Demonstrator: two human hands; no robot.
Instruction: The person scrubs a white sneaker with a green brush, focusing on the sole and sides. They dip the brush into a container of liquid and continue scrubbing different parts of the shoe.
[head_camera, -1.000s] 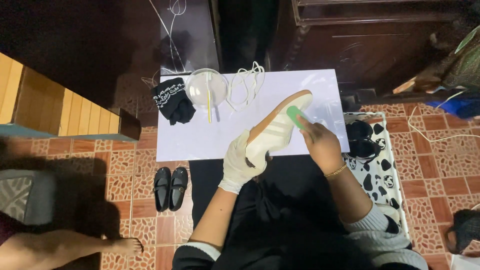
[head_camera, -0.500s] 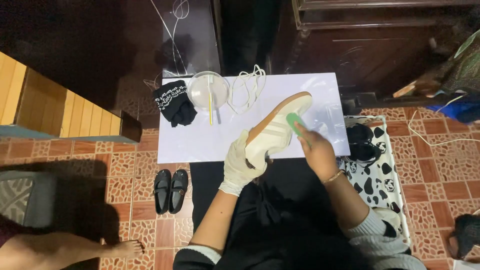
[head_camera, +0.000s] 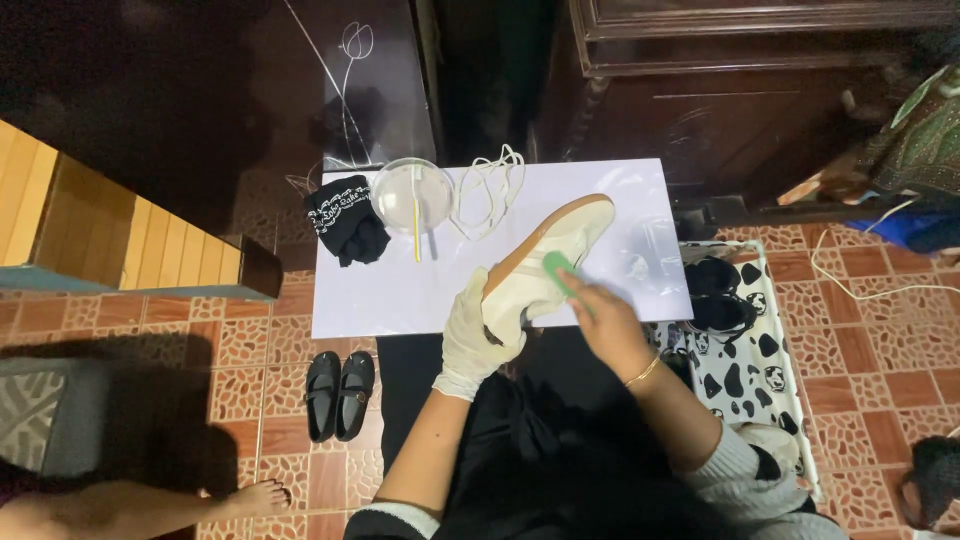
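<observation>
My left hand (head_camera: 472, 335), in a white glove, grips the heel of a white sneaker (head_camera: 550, 252) with a brown sole, held tilted above a white table (head_camera: 400, 290). My right hand (head_camera: 603, 322) is bare and presses a green sponge (head_camera: 558, 271) against the side of the sneaker near its middle. A gold bracelet (head_camera: 643, 372) circles my right wrist.
On the table lie a black cloth (head_camera: 345, 217), a clear bowl (head_camera: 412, 192) with a yellow stick, and loose white laces (head_camera: 486, 187). Black shoes (head_camera: 339, 393) stand on the tiled floor. A cow-patterned mat (head_camera: 750, 345) holds dark shoes at right. Another person's bare foot (head_camera: 255, 496) is lower left.
My right hand has slid the green sponge from the sneaker's toe down toward its middle. The sneaker stays in my left hand, shifted a little lower and left.
</observation>
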